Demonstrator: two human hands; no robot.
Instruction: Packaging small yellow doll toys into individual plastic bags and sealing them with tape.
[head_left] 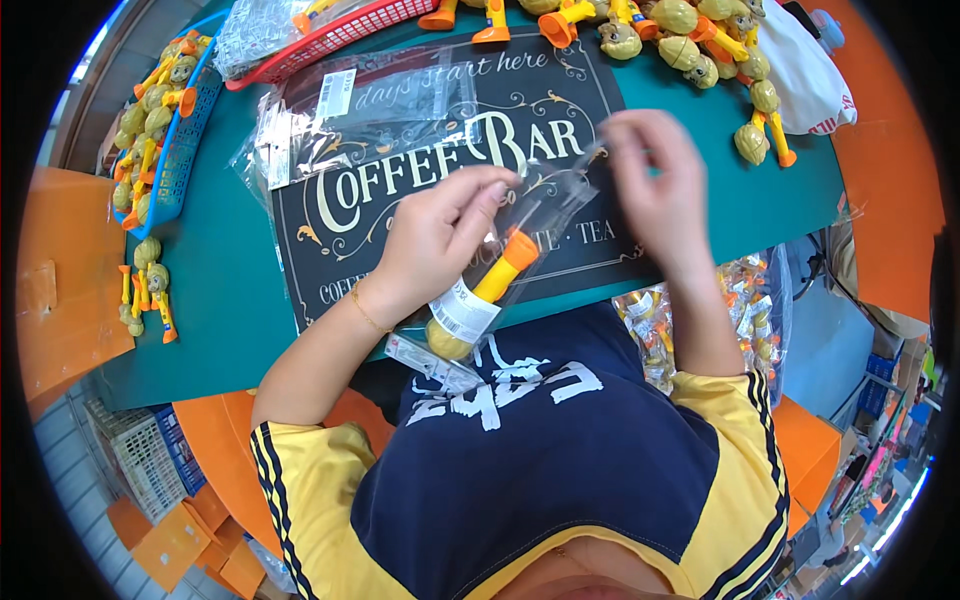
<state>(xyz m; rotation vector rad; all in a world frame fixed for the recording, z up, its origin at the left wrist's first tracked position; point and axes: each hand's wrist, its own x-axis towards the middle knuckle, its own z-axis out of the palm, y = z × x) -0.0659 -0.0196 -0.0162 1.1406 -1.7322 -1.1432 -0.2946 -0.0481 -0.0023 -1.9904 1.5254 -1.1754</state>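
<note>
My left hand grips a clear plastic bag that holds a yellow and orange toy with a white label. The bag hangs tilted over the near edge of the teal table. My right hand pinches the open top of the same bag, fingers curled at its upper right corner. Both hands hover above a black mat with pale lettering.
A stack of empty clear bags lies on the mat's far left. A blue basket of the same toys stands at left, a red basket at the back, loose toys at the far right. A bag of packed toys sits by my right elbow.
</note>
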